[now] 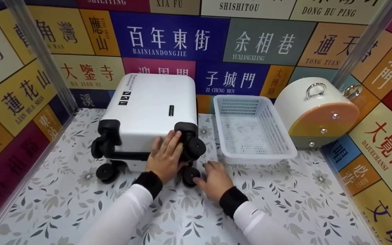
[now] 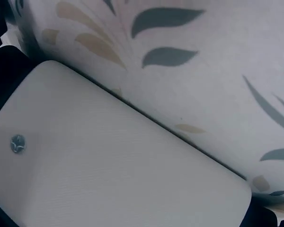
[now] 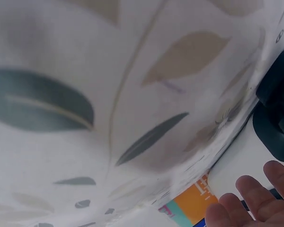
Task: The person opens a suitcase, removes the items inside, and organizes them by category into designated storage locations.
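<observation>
at left, on the leaf-printed tabletop, a white suitcase, lying flat, wheel end nearest, long axis seemingly running away toward the lettered back wall. at the near corners, four black wheels, in pairs left and right. straight ahead of left hand, and ahead and to the left of right hand; left hand nearer, in contact, right hand just off the near right corner. left hand: fingers extended against the wheel end, beside the upper right wheel, nothing gripped. right hand: fingers loosely bent, thumb out toward the lower right wheel, holding nothing; cannot tell thumb contact from a narrow gap. further right, a white plastic basket, upright, open-topped, perforated floor in view from above. at far right, just beside the basket, a white rounded case with a banded end of orange, yellow and green; contents hidden. likewise for the suitcase: shell closed, contents out of sight.
</observation>
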`<action>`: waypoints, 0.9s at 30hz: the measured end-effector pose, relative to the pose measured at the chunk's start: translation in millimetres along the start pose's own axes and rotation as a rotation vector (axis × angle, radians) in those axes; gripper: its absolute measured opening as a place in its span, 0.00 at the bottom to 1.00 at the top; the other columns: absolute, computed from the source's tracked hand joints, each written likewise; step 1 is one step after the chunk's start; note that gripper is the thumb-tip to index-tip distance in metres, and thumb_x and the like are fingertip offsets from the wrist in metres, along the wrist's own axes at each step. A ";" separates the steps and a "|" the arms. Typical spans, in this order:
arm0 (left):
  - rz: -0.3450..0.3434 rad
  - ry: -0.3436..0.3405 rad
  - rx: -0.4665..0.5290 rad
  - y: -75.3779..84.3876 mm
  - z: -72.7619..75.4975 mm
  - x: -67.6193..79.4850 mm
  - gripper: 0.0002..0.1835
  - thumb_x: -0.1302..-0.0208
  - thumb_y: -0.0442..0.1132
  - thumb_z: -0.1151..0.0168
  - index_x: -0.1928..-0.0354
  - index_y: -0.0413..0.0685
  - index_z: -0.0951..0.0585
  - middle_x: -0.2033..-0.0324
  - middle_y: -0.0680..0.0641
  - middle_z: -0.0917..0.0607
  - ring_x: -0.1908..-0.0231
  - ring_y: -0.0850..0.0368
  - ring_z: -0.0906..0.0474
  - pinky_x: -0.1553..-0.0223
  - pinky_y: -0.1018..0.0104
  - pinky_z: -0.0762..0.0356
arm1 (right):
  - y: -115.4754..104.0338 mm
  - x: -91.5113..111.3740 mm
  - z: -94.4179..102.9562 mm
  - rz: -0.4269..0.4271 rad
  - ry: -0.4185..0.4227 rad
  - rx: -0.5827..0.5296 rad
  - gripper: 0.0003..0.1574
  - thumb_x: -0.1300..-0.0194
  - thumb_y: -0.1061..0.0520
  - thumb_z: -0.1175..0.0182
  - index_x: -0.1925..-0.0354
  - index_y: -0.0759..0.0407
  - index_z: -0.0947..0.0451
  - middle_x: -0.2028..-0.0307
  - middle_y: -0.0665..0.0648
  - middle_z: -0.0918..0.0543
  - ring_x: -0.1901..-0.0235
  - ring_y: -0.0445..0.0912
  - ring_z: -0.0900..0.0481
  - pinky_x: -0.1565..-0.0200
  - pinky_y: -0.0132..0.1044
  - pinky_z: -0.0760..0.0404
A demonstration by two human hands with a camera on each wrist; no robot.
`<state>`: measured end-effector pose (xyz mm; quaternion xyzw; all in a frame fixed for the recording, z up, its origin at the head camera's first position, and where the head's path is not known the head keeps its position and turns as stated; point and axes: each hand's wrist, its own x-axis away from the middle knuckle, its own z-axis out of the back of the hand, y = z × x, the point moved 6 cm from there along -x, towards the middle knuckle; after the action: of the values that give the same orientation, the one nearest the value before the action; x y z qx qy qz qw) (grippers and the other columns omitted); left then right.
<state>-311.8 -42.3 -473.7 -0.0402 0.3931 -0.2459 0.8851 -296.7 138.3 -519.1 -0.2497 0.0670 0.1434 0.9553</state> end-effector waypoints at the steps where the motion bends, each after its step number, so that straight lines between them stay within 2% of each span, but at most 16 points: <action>1: 0.000 0.011 0.006 -0.7 0.9 0.3 0.36 0.42 0.66 0.28 0.40 0.49 0.20 0.23 0.44 0.31 0.22 0.47 0.41 0.25 0.46 0.50 | -0.6 0.5 -1.2 0.003 -0.002 0.001 0.41 0.34 0.41 0.30 0.36 0.70 0.21 0.35 0.72 0.21 0.32 0.67 0.27 0.30 0.59 0.27; 3: -0.003 0.010 0.006 -2.2 1.9 0.4 0.34 0.42 0.66 0.29 0.43 0.50 0.19 0.23 0.44 0.32 0.22 0.47 0.41 0.27 0.45 0.47 | -1.1 1.3 -3.5 -0.005 -0.014 0.000 0.42 0.34 0.40 0.30 0.35 0.69 0.22 0.34 0.72 0.22 0.31 0.67 0.28 0.29 0.59 0.27; 4: 0.001 -0.006 0.005 -3.3 2.0 0.3 0.35 0.42 0.67 0.29 0.41 0.51 0.19 0.22 0.45 0.33 0.21 0.48 0.44 0.26 0.45 0.48 | -1.1 1.6 -4.7 -0.011 -0.020 0.001 0.42 0.34 0.40 0.30 0.35 0.68 0.22 0.33 0.72 0.22 0.31 0.67 0.28 0.29 0.59 0.28; 7: 0.018 -0.097 -0.016 -6.6 0.5 -0.6 0.38 0.39 0.70 0.34 0.33 0.57 0.21 0.18 0.47 0.41 0.15 0.52 0.67 0.20 0.47 0.64 | -1.4 2.1 -7.3 -0.023 -0.031 0.003 0.43 0.33 0.38 0.31 0.34 0.67 0.23 0.33 0.71 0.23 0.30 0.66 0.28 0.28 0.59 0.28; 9: 0.023 -0.182 -0.032 -8.2 -1.4 -1.8 0.40 0.35 0.72 0.39 0.26 0.62 0.26 0.15 0.49 0.54 0.17 0.54 0.84 0.19 0.49 0.81 | -1.9 1.9 -8.1 -0.024 -0.027 0.001 0.43 0.33 0.38 0.31 0.34 0.68 0.23 0.33 0.70 0.22 0.30 0.66 0.27 0.28 0.59 0.28; 11: 0.018 -0.266 -0.047 -9.1 -2.7 -3.7 0.41 0.32 0.73 0.45 0.21 0.67 0.32 0.15 0.51 0.70 0.22 0.55 0.96 0.23 0.49 0.94 | -3.2 2.0 -8.1 -0.019 -0.019 -0.006 0.43 0.33 0.39 0.30 0.35 0.68 0.22 0.34 0.70 0.22 0.31 0.65 0.26 0.28 0.58 0.28; 13: 0.003 -0.333 -0.059 -9.9 -3.0 -6.4 0.40 0.28 0.74 0.51 0.19 0.70 0.37 0.20 0.54 0.83 0.24 0.55 1.00 0.26 0.49 0.99 | -4.5 1.7 -7.6 -0.011 -0.013 -0.016 0.42 0.33 0.39 0.30 0.35 0.69 0.22 0.35 0.71 0.21 0.32 0.65 0.26 0.28 0.58 0.28; 15: -0.011 -0.367 -0.061 -11.9 -1.9 -10.2 0.40 0.27 0.75 0.54 0.19 0.72 0.38 0.24 0.55 0.89 0.25 0.54 1.01 0.27 0.49 1.00 | -6.0 1.4 -6.9 0.000 -0.007 -0.025 0.41 0.33 0.40 0.30 0.36 0.69 0.22 0.36 0.71 0.21 0.33 0.65 0.25 0.29 0.57 0.28; 18: -0.026 -0.366 -0.055 -16.8 1.7 -17.7 0.36 0.26 0.73 0.55 0.20 0.73 0.34 0.24 0.57 0.89 0.25 0.53 1.01 0.27 0.49 1.00 | -7.5 0.6 -6.9 0.018 0.003 -0.032 0.40 0.33 0.41 0.30 0.37 0.70 0.21 0.37 0.72 0.20 0.33 0.65 0.24 0.29 0.57 0.27; 24: -0.054 -0.243 -0.073 -28.6 14.1 -29.8 0.36 0.30 0.71 0.43 0.23 0.76 0.31 0.21 0.52 0.86 0.22 0.50 0.97 0.24 0.48 0.96 | -9.0 1.7 -8.9 0.005 -0.013 -0.046 0.40 0.32 0.40 0.31 0.37 0.70 0.21 0.35 0.72 0.21 0.32 0.66 0.25 0.28 0.57 0.29; 27: -0.045 -0.164 -0.127 -35.6 18.5 -31.9 0.35 0.33 0.61 0.36 0.24 0.78 0.30 0.20 0.51 0.86 0.21 0.49 0.94 0.20 0.45 0.85 | -9.7 3.1 -9.7 -0.002 -0.026 -0.049 0.41 0.32 0.39 0.31 0.35 0.69 0.22 0.34 0.72 0.22 0.31 0.66 0.26 0.27 0.57 0.29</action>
<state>-331.0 -60.8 -430.0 -0.1250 0.3331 -0.2362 0.9042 -291.4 126.1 -523.6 -0.2711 0.0507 0.1474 0.9498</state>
